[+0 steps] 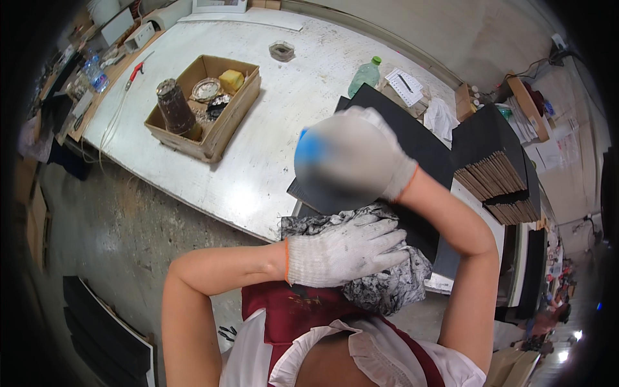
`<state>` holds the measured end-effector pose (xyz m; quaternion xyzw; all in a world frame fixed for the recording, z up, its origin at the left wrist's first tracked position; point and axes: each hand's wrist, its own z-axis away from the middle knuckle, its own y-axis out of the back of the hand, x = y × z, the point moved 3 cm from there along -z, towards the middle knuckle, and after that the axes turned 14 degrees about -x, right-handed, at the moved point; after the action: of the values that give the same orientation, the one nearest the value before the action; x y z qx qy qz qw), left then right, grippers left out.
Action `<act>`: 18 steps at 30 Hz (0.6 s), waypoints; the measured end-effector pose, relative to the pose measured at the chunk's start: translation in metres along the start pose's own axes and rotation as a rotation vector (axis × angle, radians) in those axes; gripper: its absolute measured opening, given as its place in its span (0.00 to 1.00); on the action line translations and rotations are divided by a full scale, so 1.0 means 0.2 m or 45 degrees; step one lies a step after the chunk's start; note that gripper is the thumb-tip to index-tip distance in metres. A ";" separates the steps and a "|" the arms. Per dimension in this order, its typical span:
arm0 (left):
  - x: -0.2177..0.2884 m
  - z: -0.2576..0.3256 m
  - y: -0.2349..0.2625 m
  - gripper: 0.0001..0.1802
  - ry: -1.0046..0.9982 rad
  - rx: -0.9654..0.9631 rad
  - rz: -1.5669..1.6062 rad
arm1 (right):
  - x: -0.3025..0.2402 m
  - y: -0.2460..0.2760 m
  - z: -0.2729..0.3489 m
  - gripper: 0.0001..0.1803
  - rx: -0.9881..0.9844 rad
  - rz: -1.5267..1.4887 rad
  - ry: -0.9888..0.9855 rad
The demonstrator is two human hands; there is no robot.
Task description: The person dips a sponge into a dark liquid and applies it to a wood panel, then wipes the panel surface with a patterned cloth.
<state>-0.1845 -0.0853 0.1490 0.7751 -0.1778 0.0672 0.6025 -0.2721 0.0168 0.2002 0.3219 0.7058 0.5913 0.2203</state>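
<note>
My left hand, in a white knit glove with an orange cuff edge, lies flat with its fingers apart on a crumpled black-and-white patterned cloth. The cloth is bunched along the table's near edge, in front of my red apron. Above a flat black board, my right hand wears the same kind of glove. A round blurred patch covers its fingers, and a blue spot shows at the patch's left. What the right hand holds, if anything, is hidden.
On the white table stands a cardboard box with a dark-stained container and a yellow block. Stacked black boards rise at the right. A green bottle stands behind. More black panels lean at lower left.
</note>
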 end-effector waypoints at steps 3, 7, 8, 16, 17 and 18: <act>0.00 -0.05 0.00 0.32 -0.050 -0.002 -0.026 | 0.53 -0.07 0.03 0.23 -0.008 0.169 -0.395; 0.00 -0.06 0.01 0.32 -0.043 -0.041 -0.080 | 0.99 -0.09 0.08 0.27 -0.187 0.060 -0.986; 0.01 -0.05 0.02 0.31 -0.029 -0.062 -0.097 | 1.00 -0.08 0.09 0.28 -0.159 -0.081 -1.037; 0.02 -0.07 0.06 0.28 0.022 -0.132 -0.019 | 0.88 -0.11 0.13 0.32 -0.086 -0.300 -0.857; 0.03 -0.08 0.07 0.28 0.034 -0.147 -0.032 | 0.88 -0.09 0.19 0.31 -0.106 -0.329 -0.855; 0.03 -0.08 0.06 0.28 0.012 -0.164 -0.030 | 0.89 -0.07 0.26 0.30 -0.126 -0.357 -0.854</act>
<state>-0.1816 -0.0732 0.1668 0.7366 -0.1698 0.0523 0.6526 -0.3620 0.1781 0.1874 0.3871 0.6022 0.4503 0.5336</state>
